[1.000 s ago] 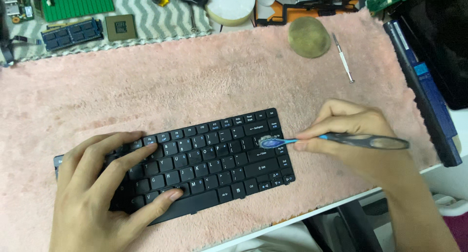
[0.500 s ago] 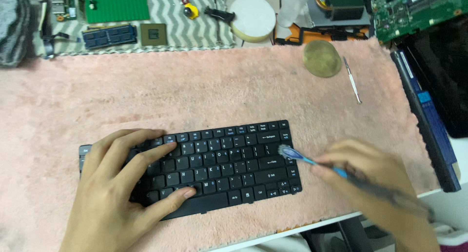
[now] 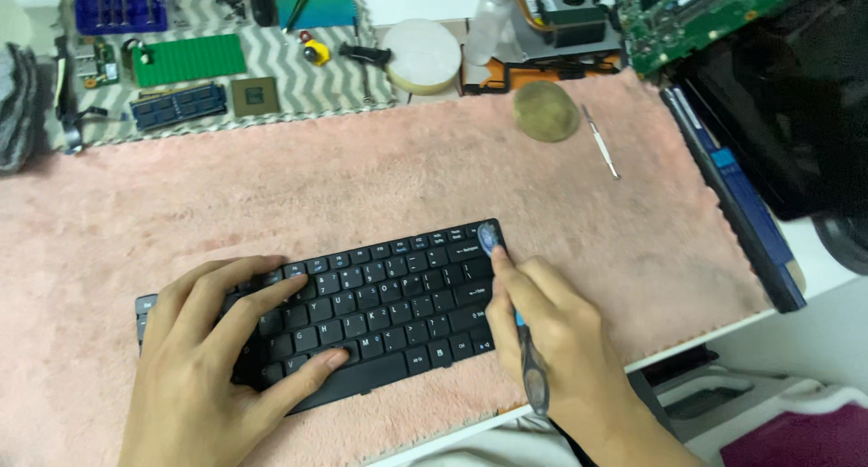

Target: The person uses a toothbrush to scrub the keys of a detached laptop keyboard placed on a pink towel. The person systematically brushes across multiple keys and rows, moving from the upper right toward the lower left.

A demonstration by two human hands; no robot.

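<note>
Two hands busy: my left hand [image 3: 212,358] lies flat on the keyboard [image 3: 362,304]; my right hand [image 3: 551,340] clamps the brush [image 3: 493,243], which might pop a corner key.

We saw left hand [image 3: 212,358] pressed flat on black keyboard [image 3: 380,304] atop pink fleece mat [image 3: 362,178]. Right hand [image 3: 551,340] gripped blue-tipped brush [image 3: 506,286], tip at keyboard's top right corner. Tweezers [image 3: 600,141], round tan pad [image 3: 546,111] lay well apart.
</note>
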